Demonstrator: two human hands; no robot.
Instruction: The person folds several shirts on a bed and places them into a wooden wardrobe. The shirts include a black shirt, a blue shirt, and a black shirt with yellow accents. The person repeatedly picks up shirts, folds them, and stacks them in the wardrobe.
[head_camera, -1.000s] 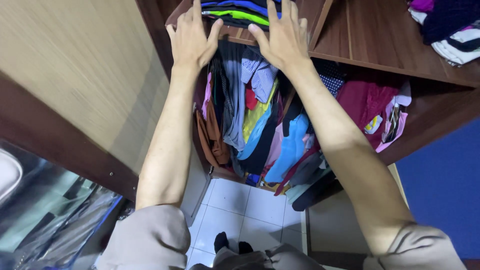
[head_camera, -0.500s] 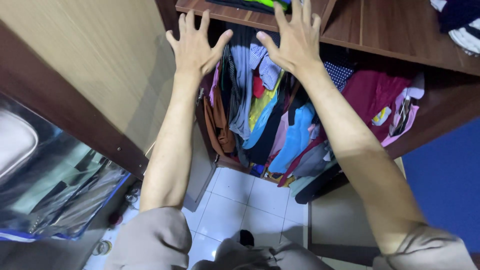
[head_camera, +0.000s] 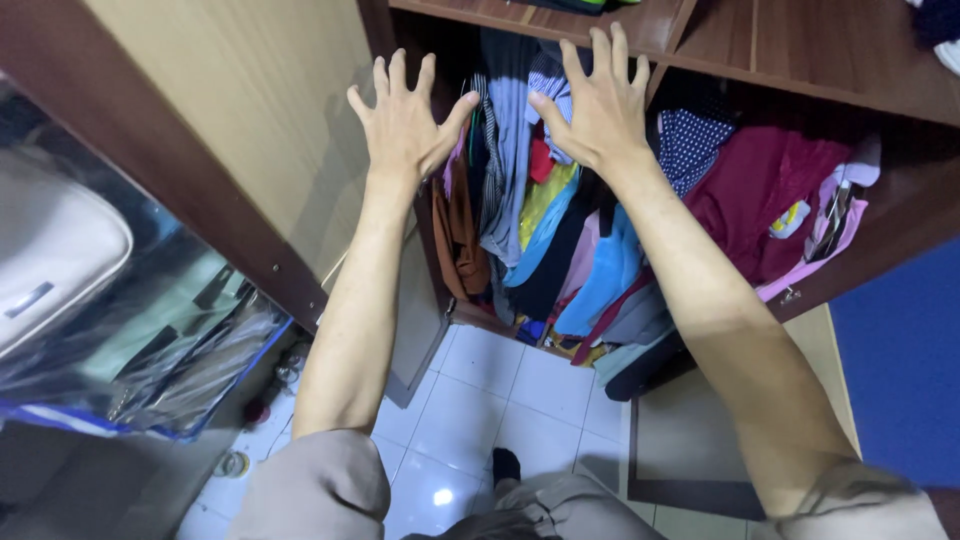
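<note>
Brown wood made up the wardrobe (head_camera: 800, 70), and under its shelf (head_camera: 520, 20) hung a tight row of clothes (head_camera: 560, 230), packed shoulder to shoulder. A striped shirt (head_camera: 548, 95) sat near the top of the row, with a grey-blue garment (head_camera: 508, 150) just beside it, a rust-brown one (head_camera: 458, 225) at the left end, and light blue pieces (head_camera: 610, 270) lower down. Further right a dark red garment (head_camera: 760, 200) hung near a navy dotted one (head_camera: 685, 145), and a pink piece (head_camera: 835, 235) closed the row. The hems ended above the white floor tiles (head_camera: 480, 400).

Both arms reached straight out from beige sleeves (head_camera: 320, 490) toward the row. The left hand (head_camera: 405, 125) was spread wide, fingers fanned and palm turned to the clothes, in front of the left end of the row and gripping nothing. The right hand (head_camera: 595, 105) was likewise splayed, its fingers pointing up to the shelf edge, its thumb near the striped shirt; whether it touched the cloth could not be told. The two thumbs pointed at each other with a gap between them.

The pale wardrobe door (head_camera: 230, 130) stood to the left, and a clear plastic bag (head_camera: 150, 340) lay below it.
</note>
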